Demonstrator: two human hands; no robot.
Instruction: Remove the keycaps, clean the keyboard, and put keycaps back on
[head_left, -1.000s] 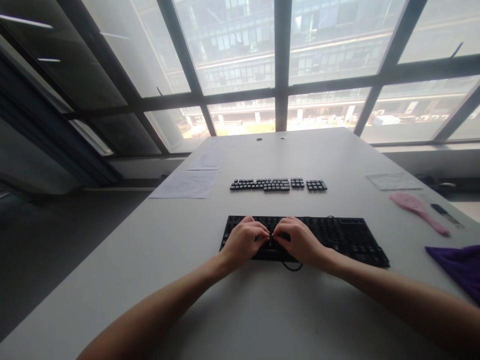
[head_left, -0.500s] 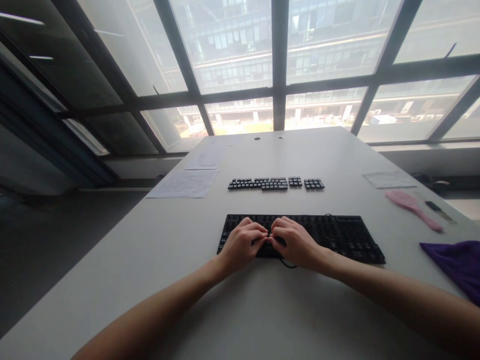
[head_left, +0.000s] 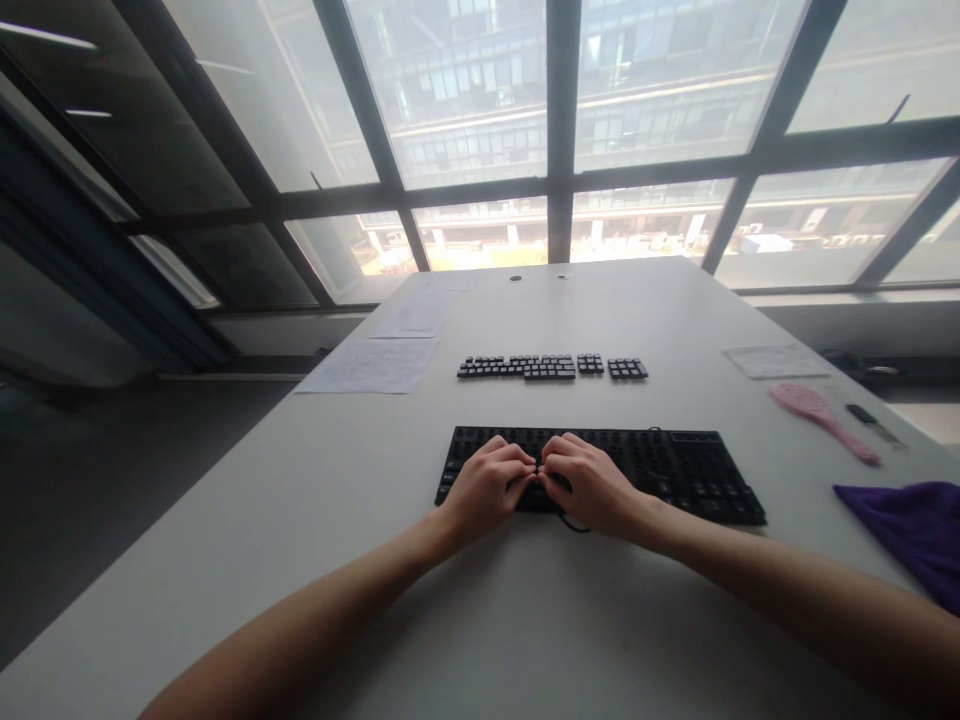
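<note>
A black keyboard lies flat on the white table, many of its key positions looking bare. Over its left-centre part, my left hand is closed, thumb and fingertips pinched together. My right hand mirrors it from the other side, fingers also pinched, so the fingertips of both hands nearly meet just above the keys. Whatever sits between the fingertips is too small and dark to name. Behind the keyboard, loose keycaps are laid out in rows, with a smaller block of keycaps at their right.
Paper sheets lie at the table's left edge. On the right are a pink hairbrush, a dark-handled small tool, a flat pale sheet or bag and a purple cloth. Windows stand beyond the table.
Both hands stay at the same spot on the keyboard, fingertips still together. Only a slight shift of the camera view shows.
</note>
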